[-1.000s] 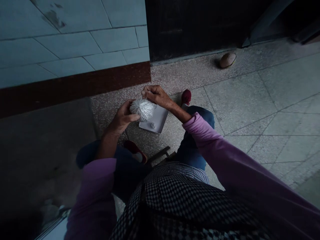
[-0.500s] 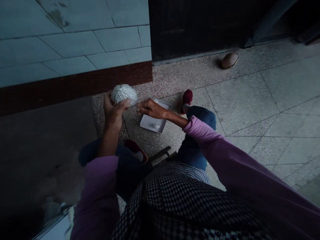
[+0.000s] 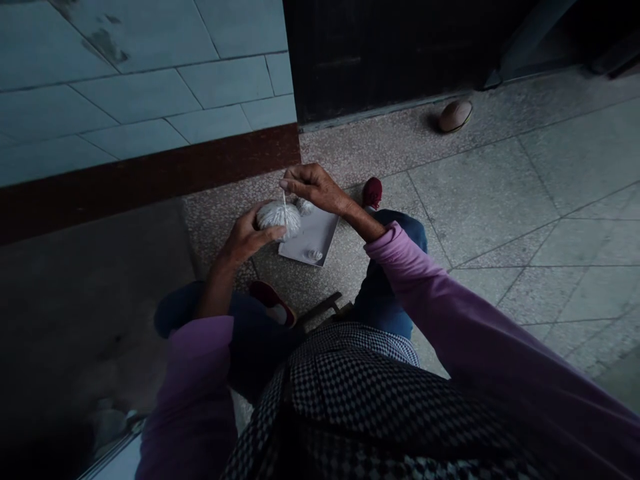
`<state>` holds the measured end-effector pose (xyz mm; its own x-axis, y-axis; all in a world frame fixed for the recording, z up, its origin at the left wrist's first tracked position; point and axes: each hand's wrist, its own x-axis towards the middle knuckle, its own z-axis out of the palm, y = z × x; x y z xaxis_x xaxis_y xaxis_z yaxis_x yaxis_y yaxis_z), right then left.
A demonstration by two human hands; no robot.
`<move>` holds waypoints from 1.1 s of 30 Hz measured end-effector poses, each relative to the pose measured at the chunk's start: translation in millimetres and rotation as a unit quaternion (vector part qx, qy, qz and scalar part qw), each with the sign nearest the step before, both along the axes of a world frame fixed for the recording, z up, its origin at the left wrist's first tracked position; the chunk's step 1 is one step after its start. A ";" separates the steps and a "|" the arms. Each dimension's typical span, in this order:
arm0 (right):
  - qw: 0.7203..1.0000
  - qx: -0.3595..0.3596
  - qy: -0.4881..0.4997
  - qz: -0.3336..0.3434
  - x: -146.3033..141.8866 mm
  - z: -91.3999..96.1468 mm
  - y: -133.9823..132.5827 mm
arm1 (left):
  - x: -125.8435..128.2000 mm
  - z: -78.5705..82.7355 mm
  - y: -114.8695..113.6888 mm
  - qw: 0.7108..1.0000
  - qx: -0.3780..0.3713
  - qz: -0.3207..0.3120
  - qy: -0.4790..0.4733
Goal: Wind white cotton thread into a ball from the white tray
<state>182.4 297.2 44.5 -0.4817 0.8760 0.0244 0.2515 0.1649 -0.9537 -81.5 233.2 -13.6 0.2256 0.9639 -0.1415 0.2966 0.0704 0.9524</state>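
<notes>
A ball of white yarn [image 3: 274,217] rests in my left hand [image 3: 246,235], the thumb across its near side and the fingers behind it. Above the ball, my right hand [image 3: 311,187] pinches a strand of the yarn [image 3: 285,200] that runs up from the ball to the fingertips. Below and to the right of the ball, a shallow white tray [image 3: 326,233] lies on the floor. In it are a small white wound piece [image 3: 314,255] near the front and another white ball [image 3: 304,207] at the back, partly hidden by my right hand.
My feet in red shoes [image 3: 371,193] flank the tray. A tiled wall [image 3: 150,100] with a dark red base stands ahead on the left, beside a dark door [image 3: 390,60]. A rounded brown object [image 3: 455,116] sits on the floor by the door.
The yarn ball in my left hand has come down and to the right. My right hand has risen from beside the ball to above it, with a strand stretched between them.
</notes>
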 end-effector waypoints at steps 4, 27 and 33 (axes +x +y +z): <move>1.000 -0.017 0.014 0.007 -6.1 -15.4 1.1 | 4.3 8.8 -6.5 0.993 -0.038 -0.045 -0.099; 0.994 -0.022 -0.027 0.107 -24.6 -4.3 -37.2 | -23.9 -17.9 12.2 0.990 0.082 0.110 0.032; 0.998 0.009 -0.012 0.060 -10.1 -3.5 -16.4 | -11.4 -3.6 2.0 0.997 0.046 0.015 0.058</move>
<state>172.4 280.8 41.0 -0.5842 0.8111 0.0269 0.2524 0.2131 -0.9439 -92.9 235.2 -17.2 0.1840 0.9800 -0.0762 0.4041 -0.0047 0.9147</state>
